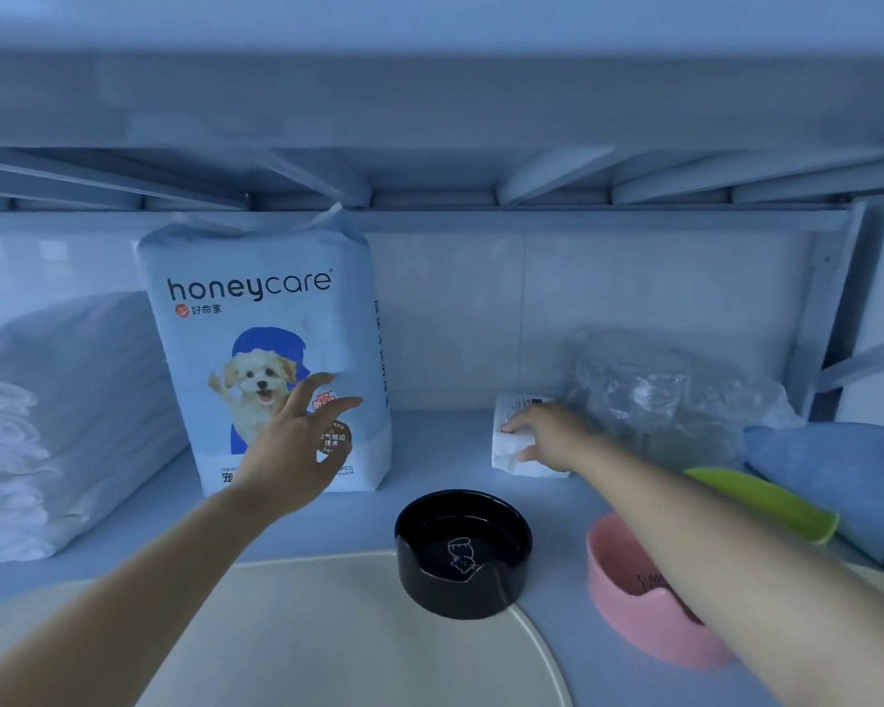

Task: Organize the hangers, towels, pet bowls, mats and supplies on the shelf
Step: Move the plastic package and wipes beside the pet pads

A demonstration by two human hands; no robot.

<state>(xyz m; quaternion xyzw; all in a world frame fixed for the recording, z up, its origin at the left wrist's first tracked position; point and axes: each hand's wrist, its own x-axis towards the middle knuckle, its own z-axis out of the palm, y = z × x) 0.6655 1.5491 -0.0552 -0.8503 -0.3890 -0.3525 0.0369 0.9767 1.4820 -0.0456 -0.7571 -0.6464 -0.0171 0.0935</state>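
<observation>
Blue shelf (445, 451), far right: the right hand (547, 436) pinches the small white packet (505, 443), thumb under, fingers over. The left hand (287, 451) hovers spread and empty, well apart, before the honeycare bag (256, 298).

Your left hand (297, 441) covers the lower print of the honeycare pad bag (261, 318), and you cannot tell whether its spread fingers touch the bag. Your right hand (542, 433) hides the right side of the small white packet (505, 449), whose label is too small to read, and your forearm crosses the pink bowl (634, 620) and the green object (766, 502). The cream mat (353, 630) runs off the bottom edge, the stack of white pads (11, 451) off the left, the blue item (838, 466) off the right, and the crumpled plastic bag (674, 395) is too cloudy to show its contents.
</observation>
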